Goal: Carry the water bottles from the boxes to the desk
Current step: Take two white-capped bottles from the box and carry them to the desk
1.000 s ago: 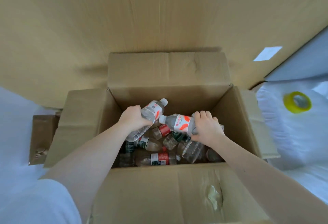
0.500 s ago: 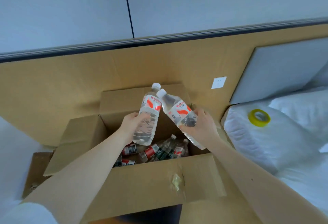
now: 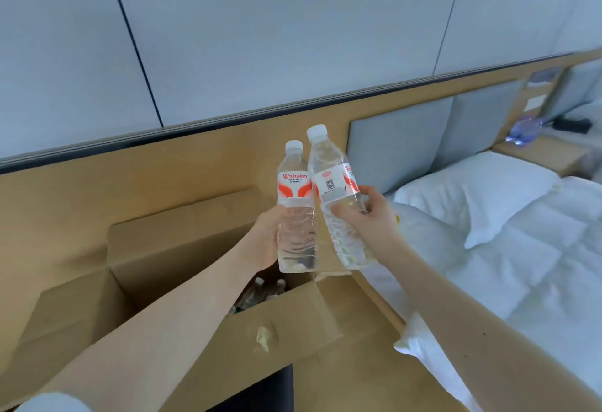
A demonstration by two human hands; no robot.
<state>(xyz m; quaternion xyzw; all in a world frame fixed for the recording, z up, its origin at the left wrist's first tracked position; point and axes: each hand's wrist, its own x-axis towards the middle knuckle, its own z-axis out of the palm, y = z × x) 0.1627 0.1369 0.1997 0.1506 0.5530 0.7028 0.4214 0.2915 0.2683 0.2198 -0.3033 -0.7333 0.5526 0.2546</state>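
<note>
My left hand (image 3: 265,237) grips a clear water bottle (image 3: 295,212) with a white cap and a red-and-white label, held upright. My right hand (image 3: 368,216) grips a second bottle (image 3: 338,203) of the same kind, tilted slightly left, its label's code side facing me. The two bottles touch side by side, raised above the open cardboard box (image 3: 182,248). Several more bottles (image 3: 260,291) lie in the bottom of the box, mostly hidden by my left forearm and the box's front wall.
A wooden wall panel (image 3: 130,190) runs behind the box. To the right is a bed with white pillows (image 3: 482,190) and a white duvet (image 3: 537,265), a grey padded headboard (image 3: 417,134) behind it, and a bedside shelf (image 3: 540,150) at far right.
Both hands have lifted the bottles out of the box and raised them higher. The view has swung up and to the right, showing more of the wall and bed.
</note>
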